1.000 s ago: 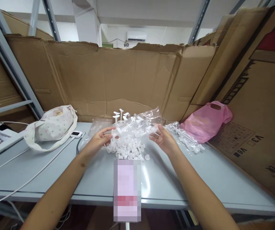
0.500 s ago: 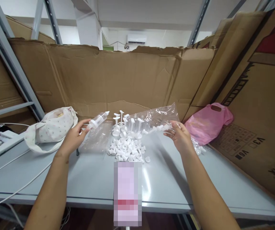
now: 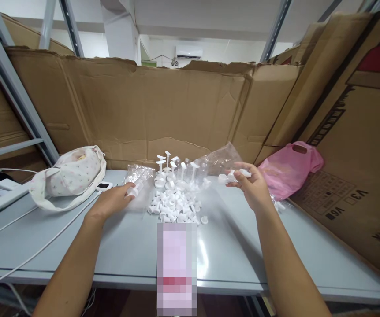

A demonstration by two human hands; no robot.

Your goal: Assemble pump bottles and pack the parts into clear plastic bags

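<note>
My left hand point(image 3: 115, 200) has its fingers closed around the near end of a clear syringe-like tube point(image 3: 137, 188) with white fittings. The tube is low over a clear plastic bag point(image 3: 145, 200) on the left. My right hand point(image 3: 251, 182) is raised at the right, its fingers closed on small white plastic pieces point(image 3: 242, 173); a round white piece point(image 3: 222, 178) shows at their left end. Between the hands lies a heap of white plastic caps point(image 3: 175, 204). Behind it stand several clear tubes with white T-shaped plungers point(image 3: 183, 167).
A second clear plastic bag point(image 3: 219, 158) lies behind the tubes. A floral cloth bag point(image 3: 72, 176), a small white device point(image 3: 104, 186) and cables are at left. A pink plastic bag point(image 3: 287, 171) rests by the right cardboard box point(image 3: 352, 176). Cardboard point(image 3: 157, 105) walls the back.
My left hand has moved right and down, bringing the clear tube from the air to the plastic bag. In my right hand the white pieces have turned and bunched closer to the palm.
</note>
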